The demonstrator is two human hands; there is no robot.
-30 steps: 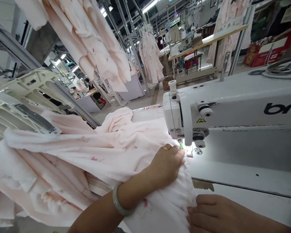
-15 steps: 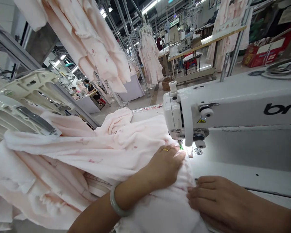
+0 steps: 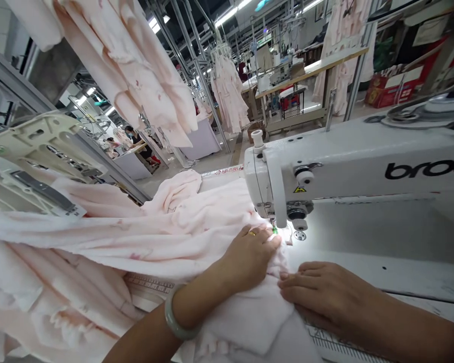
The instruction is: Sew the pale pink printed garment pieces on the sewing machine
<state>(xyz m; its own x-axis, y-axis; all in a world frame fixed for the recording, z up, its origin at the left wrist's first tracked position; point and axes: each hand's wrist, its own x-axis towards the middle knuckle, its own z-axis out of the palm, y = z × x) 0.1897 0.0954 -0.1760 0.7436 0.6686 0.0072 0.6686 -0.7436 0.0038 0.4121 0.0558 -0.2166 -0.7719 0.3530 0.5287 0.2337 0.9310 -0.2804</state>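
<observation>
A pale pink fleecy garment (image 3: 166,232) lies heaped over the table and runs under the needle of a white sewing machine (image 3: 348,161). My left hand (image 3: 249,254), with a gold ring and a jade bangle on the wrist, rests flat on the fabric just left of the presser foot (image 3: 275,231). My right hand (image 3: 318,292) lies on the fabric's edge in front of the needle, fingers stretched out and pointing left, touching the cloth close to my left hand.
More pink garments hang overhead (image 3: 136,65) and further back (image 3: 229,96). A cream plastic frame (image 3: 34,151) stands at the left. Other work tables (image 3: 306,70) and a seated person (image 3: 136,138) are in the background. A red box (image 3: 393,85) sits at right.
My right hand has slid up from the table's near edge to the fabric just in front of the needle. My left hand stayed on the cloth; the view shifted slightly.
</observation>
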